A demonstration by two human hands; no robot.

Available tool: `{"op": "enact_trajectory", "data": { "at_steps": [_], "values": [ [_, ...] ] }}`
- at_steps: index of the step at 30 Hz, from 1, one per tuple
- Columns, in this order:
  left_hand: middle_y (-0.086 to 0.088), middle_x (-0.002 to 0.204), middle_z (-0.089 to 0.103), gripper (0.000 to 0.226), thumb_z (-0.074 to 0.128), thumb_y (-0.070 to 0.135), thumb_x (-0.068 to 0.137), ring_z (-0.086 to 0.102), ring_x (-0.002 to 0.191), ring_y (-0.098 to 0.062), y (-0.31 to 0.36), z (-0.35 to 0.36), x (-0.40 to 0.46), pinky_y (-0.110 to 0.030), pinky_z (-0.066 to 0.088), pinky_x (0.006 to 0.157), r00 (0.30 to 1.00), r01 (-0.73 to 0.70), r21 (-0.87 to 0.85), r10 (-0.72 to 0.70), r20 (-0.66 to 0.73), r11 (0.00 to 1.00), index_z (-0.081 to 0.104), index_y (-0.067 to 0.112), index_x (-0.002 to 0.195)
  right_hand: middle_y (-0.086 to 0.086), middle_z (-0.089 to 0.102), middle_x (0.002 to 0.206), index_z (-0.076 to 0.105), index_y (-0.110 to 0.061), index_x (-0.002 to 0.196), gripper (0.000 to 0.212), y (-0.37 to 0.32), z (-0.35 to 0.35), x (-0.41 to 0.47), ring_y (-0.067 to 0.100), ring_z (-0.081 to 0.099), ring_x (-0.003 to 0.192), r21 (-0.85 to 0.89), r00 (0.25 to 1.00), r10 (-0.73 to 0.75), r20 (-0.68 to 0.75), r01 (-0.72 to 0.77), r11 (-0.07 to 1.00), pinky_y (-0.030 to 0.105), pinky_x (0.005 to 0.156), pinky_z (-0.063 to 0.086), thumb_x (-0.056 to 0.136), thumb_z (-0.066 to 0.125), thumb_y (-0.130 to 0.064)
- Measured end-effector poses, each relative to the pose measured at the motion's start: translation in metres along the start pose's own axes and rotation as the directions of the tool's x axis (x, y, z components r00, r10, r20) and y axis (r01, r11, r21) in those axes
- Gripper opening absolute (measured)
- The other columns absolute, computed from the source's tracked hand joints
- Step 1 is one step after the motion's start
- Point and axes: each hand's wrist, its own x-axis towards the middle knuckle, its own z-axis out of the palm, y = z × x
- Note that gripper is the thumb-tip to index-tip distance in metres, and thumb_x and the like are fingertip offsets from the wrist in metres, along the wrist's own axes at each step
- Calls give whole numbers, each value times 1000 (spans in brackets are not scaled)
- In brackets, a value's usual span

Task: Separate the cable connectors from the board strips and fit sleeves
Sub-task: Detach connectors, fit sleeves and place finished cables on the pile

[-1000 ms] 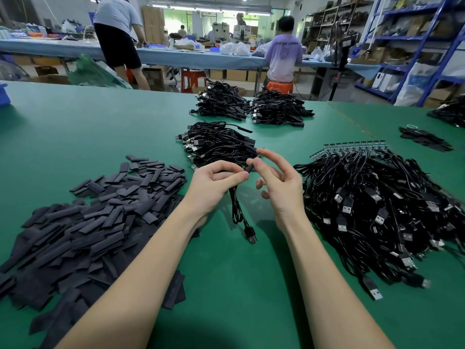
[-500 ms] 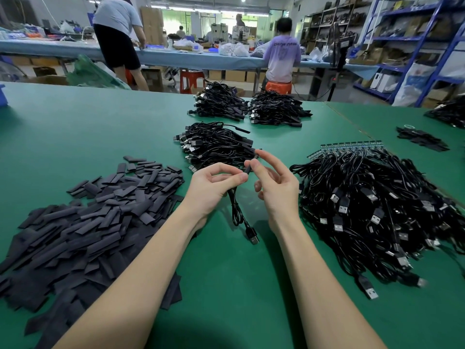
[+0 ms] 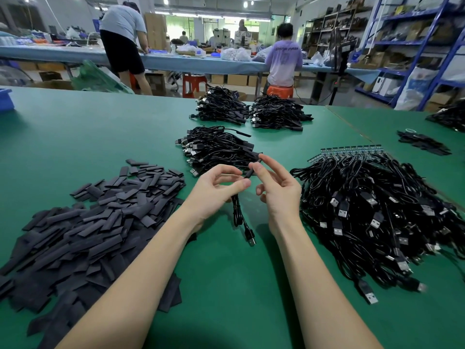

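Your right hand (image 3: pixel 278 190) has thumb and forefinger closed in a pinch on the sleeve (image 3: pixel 253 168), a short black tube whose long axis runs up and to the right, away from you. Its other fingers are spread loose. Your left hand (image 3: pixel 215 191) is curled, thumb and forefinger tips pinching the cable (image 3: pixel 237 212) just below the sleeve's lower mouth, so the two grips nearly touch. From there the cable hangs down toward you, its plug (image 3: pixel 251 239) lying on the green bench (image 3: pixel 75 127). I'd judge the next slide runs along that slanted axis. The loose sleeve pile (image 3: pixel 88 222) lies to your left, the cables on board strips (image 3: pixel 352 152) to your right.
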Motion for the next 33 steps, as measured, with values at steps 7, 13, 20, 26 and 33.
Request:
{"op": "enact_trajectory", "data": {
  "at_steps": [7, 13, 20, 26, 33],
  "values": [
    [-8, 103, 76, 52, 91, 33, 69, 75, 91, -27, -3, 3, -2, -48, 57, 93, 988, 116, 161, -130, 82, 980, 59, 28, 110, -12, 75, 74, 79, -24, 102, 20, 2, -7, 9, 7, 31, 41, 103, 980, 41, -197, -21, 994, 14, 42, 32, 85, 83, -14],
    [4, 86, 78, 30, 86, 26, 80, 59, 57, -2, 2, -5, 6, -27, 45, 70, 994, 75, 221, -90, 61, 972, 62, 21, 97, -3, 76, 83, 77, -24, 110, 25, 1, -12, 13, 6, 45, 41, 86, 970, 78, -229, -59, 995, 15, 44, 38, 87, 82, -18],
    [8, 82, 72, 14, 80, 15, 82, 65, 75, 0, 37, -15, 42, -10, 45, 74, 929, -146, 584, 314, -197, 799, 71, 21, 91, 6, 73, 113, 58, -27, 123, 32, 1, -12, 13, 5, 63, 48, -2, 956, 202, -215, -207, 978, 16, 44, 45, 95, 72, -20],
    [-6, 105, 70, 11, 66, 11, 92, 62, 100, -27, 74, -24, 124, -41, 52, 87, 834, -245, 861, 549, -46, 445, 67, 14, 103, 0, 76, 97, 66, -22, 103, 15, 4, -11, 10, 3, 57, 48, -110, 955, 268, -127, -282, 953, 20, 52, 43, 92, 71, -14],
    [-11, 122, 67, 27, 52, 23, 102, 56, 116, -31, 15, -44, 138, -44, 44, 101, 940, -161, 933, 339, 45, 323, 63, 10, 123, -13, 78, 79, 70, -20, 102, 10, 7, -11, 14, 4, 54, 49, -169, 954, 279, -109, -294, 941, 20, 53, 42, 94, 68, -15]
  ]
}}
